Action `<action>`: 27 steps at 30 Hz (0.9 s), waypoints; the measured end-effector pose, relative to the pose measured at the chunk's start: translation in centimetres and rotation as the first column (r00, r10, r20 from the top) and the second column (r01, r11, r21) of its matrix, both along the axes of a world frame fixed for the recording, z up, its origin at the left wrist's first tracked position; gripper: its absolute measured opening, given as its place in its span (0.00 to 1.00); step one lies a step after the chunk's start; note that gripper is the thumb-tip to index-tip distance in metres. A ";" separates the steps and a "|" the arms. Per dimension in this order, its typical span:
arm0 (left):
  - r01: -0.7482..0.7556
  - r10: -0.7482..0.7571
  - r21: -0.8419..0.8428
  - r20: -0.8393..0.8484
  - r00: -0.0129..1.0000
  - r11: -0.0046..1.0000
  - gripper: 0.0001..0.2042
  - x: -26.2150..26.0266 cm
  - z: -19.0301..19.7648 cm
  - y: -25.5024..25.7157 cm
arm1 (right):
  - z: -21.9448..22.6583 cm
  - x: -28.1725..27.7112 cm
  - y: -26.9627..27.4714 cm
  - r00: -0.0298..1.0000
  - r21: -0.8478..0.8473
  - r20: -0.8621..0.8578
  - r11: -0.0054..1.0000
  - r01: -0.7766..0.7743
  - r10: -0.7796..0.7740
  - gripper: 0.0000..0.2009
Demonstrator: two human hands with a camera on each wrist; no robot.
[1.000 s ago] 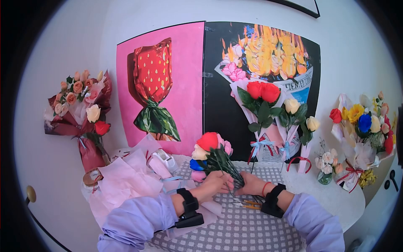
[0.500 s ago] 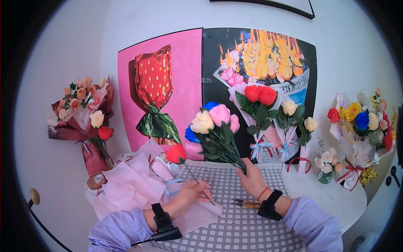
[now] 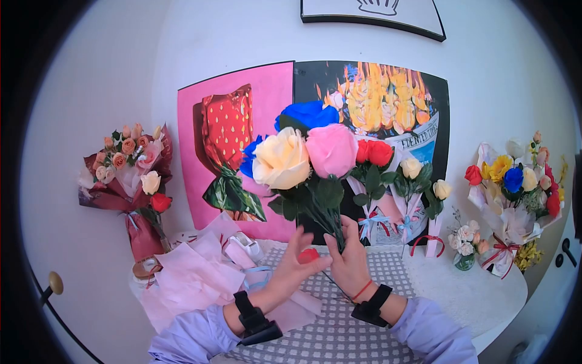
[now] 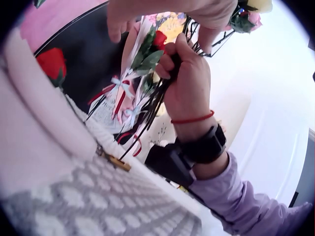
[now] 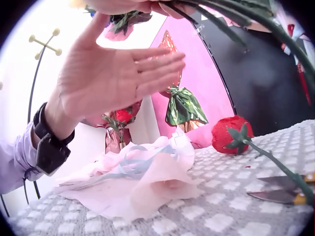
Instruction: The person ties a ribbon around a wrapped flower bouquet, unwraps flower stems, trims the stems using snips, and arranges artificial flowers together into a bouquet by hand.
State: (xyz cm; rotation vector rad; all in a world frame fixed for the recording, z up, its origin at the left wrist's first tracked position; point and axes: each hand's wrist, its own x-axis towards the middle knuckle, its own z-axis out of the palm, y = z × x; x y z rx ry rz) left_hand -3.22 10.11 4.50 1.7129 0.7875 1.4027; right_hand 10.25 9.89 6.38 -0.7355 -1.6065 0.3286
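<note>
Pink and black posters (image 3: 276, 103) stand behind the cloth-covered table (image 3: 388, 291). Right hand (image 3: 351, 267) grips the rose bunch (image 3: 330, 151) by its stems over the table, probably keeping heads upright and together. Left hand (image 3: 291, 270) is empty, fingers straight, beside it. Red rose (image 5: 232, 133) lies by scissors (image 5: 276, 195) inside the table edges. Glass vase (image 3: 464, 262), near the right edge, holds pale flowers (image 3: 465, 239).

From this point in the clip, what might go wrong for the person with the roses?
The right hand alone grips the bunch of roses low on its stems, so the large heads might tip or splay.
The loose red rose lies with its stem close to the scissors; a careless reach could meet the blades.
The left sleeve may drag the pink paper beside it.
</note>
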 end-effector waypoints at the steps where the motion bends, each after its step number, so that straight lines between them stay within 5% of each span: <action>1: -0.051 0.003 0.258 0.181 0.983 0.965 0.31 0.1 0.7 0.2 | 0.0 -0.5 -0.1 1.000 0.006 -0.003 1.000 -0.004 0.004 0.17; 5: 0.041 -0.113 0.407 0.155 0.982 0.913 0.27 0.2 4.9 -0.9 | -1.0 -3.2 1.2 0.998 0.208 -0.038 0.977 -0.047 0.056 0.23; 7: -0.053 0.009 0.248 0.177 0.984 0.967 0.24 0.5 4.9 -1.4 | -0.5 -4.1 0.3 0.989 0.199 0.138 0.980 0.025 -0.053 0.25; 13: -0.271 0.189 0.270 0.294 0.937 0.924 0.15 -1.0 4.4 -0.8 | -0.5 -5.1 -0.4 0.975 0.283 0.213 0.959 0.005 -0.068 0.25; 16: -0.264 0.267 0.117 -0.009 0.964 0.958 0.09 -3.4 3.4 0.8 | -0.4 -4.3 -0.7 0.901 0.185 0.412 0.981 0.064 -0.136 0.29; 19: -0.264 0.268 0.139 -0.010 0.963 0.954 0.09 -4.4 2.6 0.7 | 0.2 -3.0 -1.0 0.940 0.150 0.330 0.988 0.032 -0.080 0.30; 21: -0.262 0.267 0.154 -0.013 0.964 0.953 0.10 -5.8 2.3 0.6 | 0.9 -1.2 -1.8 0.981 0.255 -0.141 0.962 -0.097 0.136 0.30; 24: -0.251 0.258 0.173 -0.019 0.966 0.952 0.10 -7.5 -1.1 0.2 | 3.0 1.6 -4.1 0.973 0.606 -0.168 0.795 -0.027 0.161 0.34; 25: -0.246 0.253 0.179 -0.021 0.967 0.953 0.10 -7.0 -1.9 0.4 | 3.6 2.1 -4.9 0.973 0.608 -0.169 0.793 -0.023 0.157 0.34; 27: -0.232 0.241 0.190 -0.027 0.970 0.954 0.10 -6.1 -3.2 0.7 | 4.9 3.1 -7.5 0.989 0.793 -0.072 0.610 -0.020 0.126 0.37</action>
